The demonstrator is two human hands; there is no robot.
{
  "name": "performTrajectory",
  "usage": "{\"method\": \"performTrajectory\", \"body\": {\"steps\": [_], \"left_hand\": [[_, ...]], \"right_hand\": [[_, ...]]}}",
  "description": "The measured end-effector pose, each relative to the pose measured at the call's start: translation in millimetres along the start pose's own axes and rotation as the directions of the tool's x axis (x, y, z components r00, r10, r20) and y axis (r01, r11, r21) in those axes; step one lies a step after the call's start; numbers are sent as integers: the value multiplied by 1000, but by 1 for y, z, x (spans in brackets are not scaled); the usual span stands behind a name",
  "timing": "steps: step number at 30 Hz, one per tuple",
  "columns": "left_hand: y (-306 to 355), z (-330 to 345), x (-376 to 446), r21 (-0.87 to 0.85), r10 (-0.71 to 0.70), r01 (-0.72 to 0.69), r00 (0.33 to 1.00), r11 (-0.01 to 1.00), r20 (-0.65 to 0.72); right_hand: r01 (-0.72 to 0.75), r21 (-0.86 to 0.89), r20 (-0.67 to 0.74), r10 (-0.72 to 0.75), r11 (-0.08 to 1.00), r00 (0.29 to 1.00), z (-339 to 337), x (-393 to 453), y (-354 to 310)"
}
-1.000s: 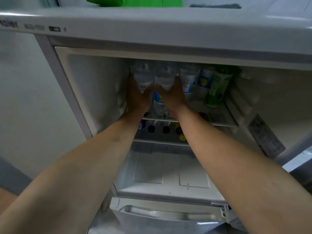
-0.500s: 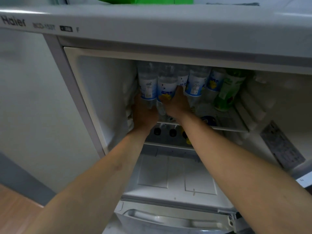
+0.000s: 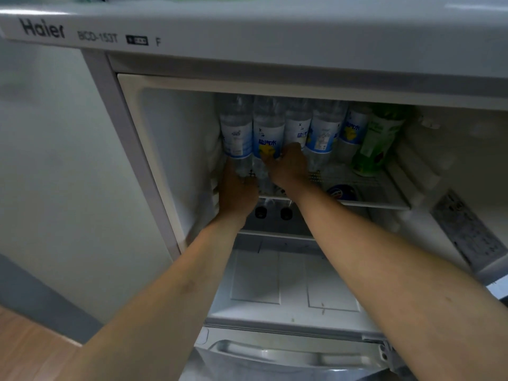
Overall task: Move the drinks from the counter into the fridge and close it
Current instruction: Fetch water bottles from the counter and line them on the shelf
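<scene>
left hand [image 3: 237, 188] gripping leftmost bottle [image 3: 237, 133], right hand [image 3: 286, 166] gripping second bottle [image 3: 268, 138]

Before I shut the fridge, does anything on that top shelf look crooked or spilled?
Only the green bottle at the right end of the row on the wire shelf leans; the clear bottles stand upright. No spill shows.

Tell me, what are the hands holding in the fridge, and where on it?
Each hand grips a clear water bottle low on its body: the left hand the leftmost bottle, the right hand the second bottle.
</scene>
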State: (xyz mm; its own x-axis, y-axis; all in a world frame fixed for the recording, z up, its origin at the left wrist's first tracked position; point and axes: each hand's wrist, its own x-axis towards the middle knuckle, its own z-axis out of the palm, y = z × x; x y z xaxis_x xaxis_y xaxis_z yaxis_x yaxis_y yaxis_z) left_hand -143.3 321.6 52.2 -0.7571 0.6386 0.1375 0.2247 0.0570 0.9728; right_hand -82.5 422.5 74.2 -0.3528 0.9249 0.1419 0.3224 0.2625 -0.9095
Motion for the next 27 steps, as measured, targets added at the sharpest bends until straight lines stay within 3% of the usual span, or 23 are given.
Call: {"method": "performTrajectory", "body": {"steps": [4, 11, 20, 27], "left_hand": [[-14, -1, -27, -139, -23, 27, 999, 990, 27], [-52, -19, -65, -381, -71, 46, 996, 923, -51], [-82, -27, -124, -210, -5, -9, 998, 978, -69], [-117, 8, -236, -76, 16, -3, 985, 997, 171]], "right_hand": [[37, 18, -8, -37, 999, 999, -8, -10, 8], [109, 59, -153, -99, 992, 983, -26, -42, 27], [-28, 262, -112, 59, 965, 992, -61, -143, 60], [-212, 297, -168, 269, 931, 948, -124, -273, 137]]}}
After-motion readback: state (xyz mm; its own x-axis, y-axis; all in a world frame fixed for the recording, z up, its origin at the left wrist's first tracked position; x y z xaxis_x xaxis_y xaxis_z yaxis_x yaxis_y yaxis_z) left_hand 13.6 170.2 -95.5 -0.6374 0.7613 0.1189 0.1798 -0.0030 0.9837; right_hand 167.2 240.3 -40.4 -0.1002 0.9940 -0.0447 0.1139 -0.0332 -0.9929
